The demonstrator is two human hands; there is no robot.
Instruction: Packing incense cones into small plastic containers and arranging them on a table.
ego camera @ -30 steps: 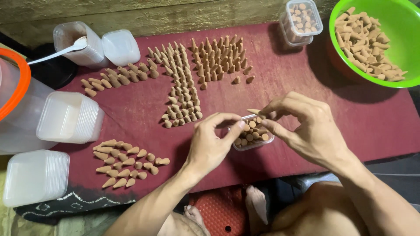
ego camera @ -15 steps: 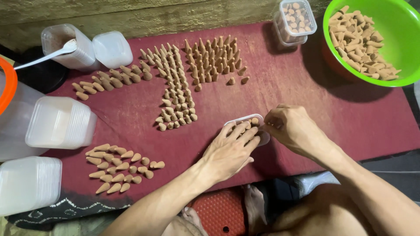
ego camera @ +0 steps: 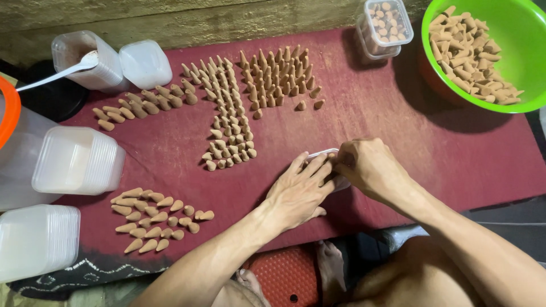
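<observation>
A small clear plastic box (ego camera: 322, 153) lies on the dark red cloth (ego camera: 432, 153) near the front edge, almost fully covered by my hands. My left hand (ego camera: 298, 190) lies over it with fingers stretched along its top. My right hand (ego camera: 367, 167) grips its right end, fingers curled. The box's contents are hidden. Just left of the hands stand upright rows of tan cones (ego camera: 227, 122).
More cones stand at the back (ego camera: 278, 74), lie in a row (ego camera: 142, 105) and in a pile (ego camera: 159, 219). A green bowl (ego camera: 515, 34) of cones and a filled clear box (ego camera: 384, 23) sit back right. Stacks of clear boxes (ego camera: 77, 159) line the left edge.
Both hands have lowered onto the small box. One second ago its cones showed between my fingers; now my left hand covers the top and the right hand closes on its end.
</observation>
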